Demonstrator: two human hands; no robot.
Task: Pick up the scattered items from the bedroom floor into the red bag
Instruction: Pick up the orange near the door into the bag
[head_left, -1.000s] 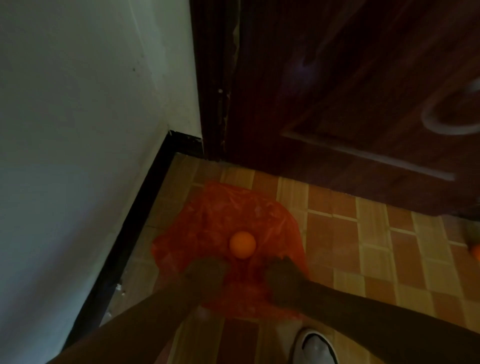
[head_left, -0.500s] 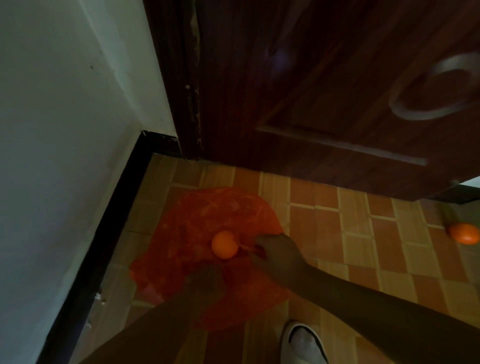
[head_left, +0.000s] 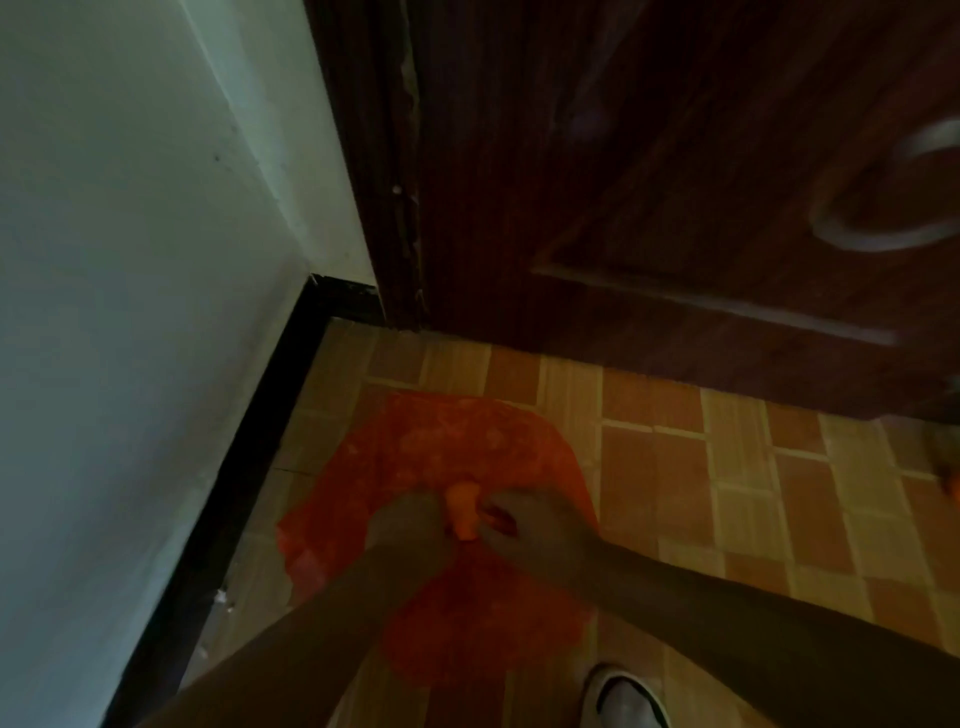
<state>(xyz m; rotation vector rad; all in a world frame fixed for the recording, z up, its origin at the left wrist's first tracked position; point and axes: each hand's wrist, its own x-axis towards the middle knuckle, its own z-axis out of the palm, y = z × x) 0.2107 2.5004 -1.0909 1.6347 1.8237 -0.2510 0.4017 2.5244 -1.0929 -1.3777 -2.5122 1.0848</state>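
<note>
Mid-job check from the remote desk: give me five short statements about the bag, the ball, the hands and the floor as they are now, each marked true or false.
1. The red bag lies on the tiled floor near the wall corner. True.
2. The orange ball sits between the left hand and the right hand, over the bag. True.
3. The door behind the bag is white. False: it is dark brown wood.
4. Both hands are far from the bag, up at the door. False: both are down at the bag.
5. A light-coloured shoe shows at the bottom edge. True.
</note>
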